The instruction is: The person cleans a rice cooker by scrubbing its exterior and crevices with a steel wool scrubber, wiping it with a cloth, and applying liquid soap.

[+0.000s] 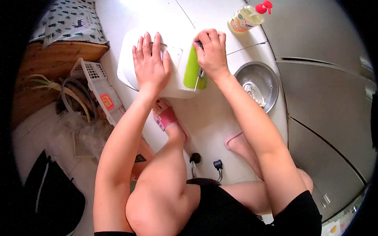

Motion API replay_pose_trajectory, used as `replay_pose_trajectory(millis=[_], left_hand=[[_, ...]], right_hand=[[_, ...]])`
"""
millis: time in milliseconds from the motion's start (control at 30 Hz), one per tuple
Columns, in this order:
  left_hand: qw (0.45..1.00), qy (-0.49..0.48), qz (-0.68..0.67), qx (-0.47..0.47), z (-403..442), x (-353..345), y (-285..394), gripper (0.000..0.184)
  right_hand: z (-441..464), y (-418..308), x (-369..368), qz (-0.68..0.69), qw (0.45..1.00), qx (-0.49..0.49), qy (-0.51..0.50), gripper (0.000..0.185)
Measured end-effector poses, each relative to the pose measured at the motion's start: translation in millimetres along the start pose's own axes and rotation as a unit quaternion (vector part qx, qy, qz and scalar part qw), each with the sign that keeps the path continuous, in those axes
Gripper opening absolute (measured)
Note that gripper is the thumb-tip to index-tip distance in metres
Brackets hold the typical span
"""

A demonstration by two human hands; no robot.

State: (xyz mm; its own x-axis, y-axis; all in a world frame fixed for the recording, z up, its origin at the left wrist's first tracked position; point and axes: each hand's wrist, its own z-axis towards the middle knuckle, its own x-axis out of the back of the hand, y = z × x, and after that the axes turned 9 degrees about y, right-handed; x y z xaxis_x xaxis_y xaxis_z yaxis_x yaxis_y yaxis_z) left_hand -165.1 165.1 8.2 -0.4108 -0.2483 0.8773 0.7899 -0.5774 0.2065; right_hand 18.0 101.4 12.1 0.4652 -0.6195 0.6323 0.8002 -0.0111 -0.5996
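Observation:
A white plastic box-like object [128, 63] with rounded corners stands on the tiles in front of me. My left hand [151, 63] lies flat on its top, fingers stretched out. At its right side is a bright green panel [191, 67] with a thin metal piece [201, 73] along it; I cannot tell what this belongs to. My right hand [212, 55] is closed at the panel's upper end. A small dark thing [199, 44] shows at its fingertips, mostly hidden, its kind unclear.
Right of my right arm, a metal bowl [269, 80] holds a wet whitish cloth-like thing [254, 93]. A red-topped pump bottle [244, 19] stands behind, beside grey cabinet fronts [323, 94]. At left are a white plastic basket [96, 80] and a patterned bag [71, 23] on a wooden ledge [78, 53].

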Motion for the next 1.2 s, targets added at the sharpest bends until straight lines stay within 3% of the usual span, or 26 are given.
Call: replay_pose_trajectory(millis=[233, 400, 467, 600, 800, 1000, 1100, 1200], left_hand=[[1.000, -0.010, 0.003, -0.001, -2, 0, -1, 0.058], [1.000, -0.010, -0.009, -0.005, 0, 1, -1, 0.059], [1.000, -0.009, -0.008, -0.003, -1, 1, -1, 0.058], [1.000, -0.009, 0.003, 0.001, -1, 0, -1, 0.058], [1.000, -0.010, 0.011, 0.006, 0, -1, 0, 0.058], [1.000, -0.002, -0.003, 0.005, -1, 1, 0, 0.057], [1.000, -0.003, -0.002, 0.005, -1, 1, 0, 0.057], [1.000, -0.004, -0.002, 0.007, -1, 2, 0, 0.057]], right_hand=[[-88, -39, 27, 0.004, 0.996, 0.044, -0.073, 0.026], [-44, -4, 5, -0.082, 0.993, 0.066, -0.056, 0.021], [-5, 11, 0, -0.055, 0.998, -0.015, -0.032, 0.017], [-12, 13, 6, -0.014, 1.000, -0.019, -0.016, 0.018], [-113, -42, 43, 0.017, 0.997, -0.042, -0.061, 0.028], [-94, -29, 40, 0.028, 0.993, -0.083, -0.073, 0.024], [-80, -30, 45, 0.044, 0.989, -0.127, -0.063, 0.021], [-56, -26, 50, 0.131, 0.964, -0.230, -0.007, 0.022]])
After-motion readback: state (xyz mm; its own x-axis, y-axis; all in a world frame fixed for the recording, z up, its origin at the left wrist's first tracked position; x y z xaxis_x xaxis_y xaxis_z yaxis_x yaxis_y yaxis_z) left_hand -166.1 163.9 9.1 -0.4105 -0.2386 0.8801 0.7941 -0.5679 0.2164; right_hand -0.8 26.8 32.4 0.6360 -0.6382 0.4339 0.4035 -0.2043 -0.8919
